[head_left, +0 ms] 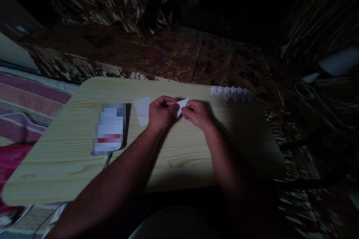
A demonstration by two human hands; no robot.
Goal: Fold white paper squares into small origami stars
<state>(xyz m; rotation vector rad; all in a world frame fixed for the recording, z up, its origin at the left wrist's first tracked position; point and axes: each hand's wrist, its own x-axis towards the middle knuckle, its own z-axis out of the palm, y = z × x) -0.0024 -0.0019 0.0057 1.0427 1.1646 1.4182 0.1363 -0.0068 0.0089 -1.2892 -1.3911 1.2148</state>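
Both of my hands meet over the middle of a light wooden table (pixel 70 164). A small white folded paper piece (pixel 181 105) is pinched between them. My left hand (pixel 159 114) grips its left side with curled fingers. My right hand (pixel 196 114) pinches its right edge between thumb and fingertips. A flat white paper slip (pixel 142 110) lies on the table just left of my left hand. Several small folded white paper pieces (pixel 232 94) sit in a row at the table's far right edge.
A phone (pixel 110 129) lies face up on the table's left part, with a cable running off the near edge. A striped cloth (pixel 25 104) lies at the left. Dark patterned fabric (pixel 168 52) covers the floor beyond the table. White cables (pixel 311 93) lie at the right.
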